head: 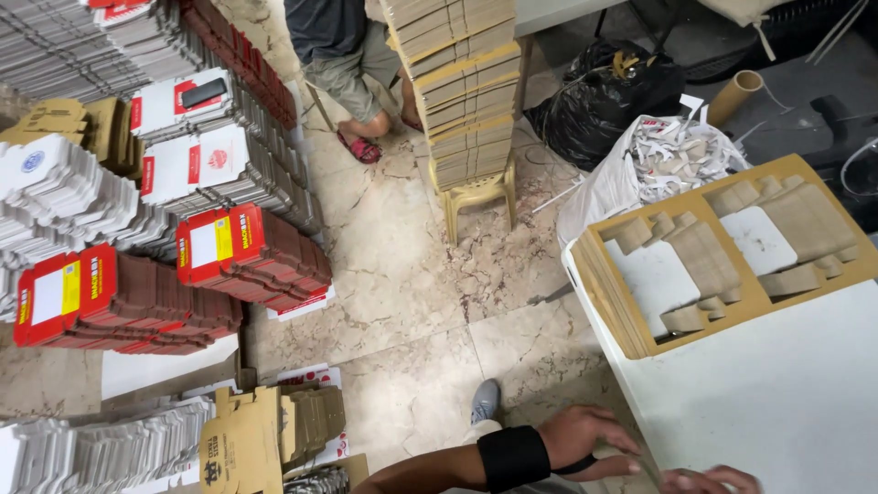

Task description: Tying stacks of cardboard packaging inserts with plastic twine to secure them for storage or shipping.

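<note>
My left hand (585, 439), with a black wrist band, reaches from the lower left to the near corner of the white table (777, 402). Its fingers are stretched out at the table's edge. Only the fingers of my right hand (713, 478) show at the bottom edge, close to the left fingertips. Something thin and grey lies between the two hands, and I cannot tell whether either hand grips it. A stack of brown die-cut cardboard sheets (631, 302) with cut-out windows lies farther back on the table, apart from both hands.
Stacks of flat red cartons (119, 302) and white cartons (55, 192) line the floor at left. A plastic chair (476, 197) bears a tall cardboard stack, with a seated person (343, 55) behind it. A white sack of scraps (677, 155), a black bag (604, 96) and a cardboard tube (736, 91) stand at right.
</note>
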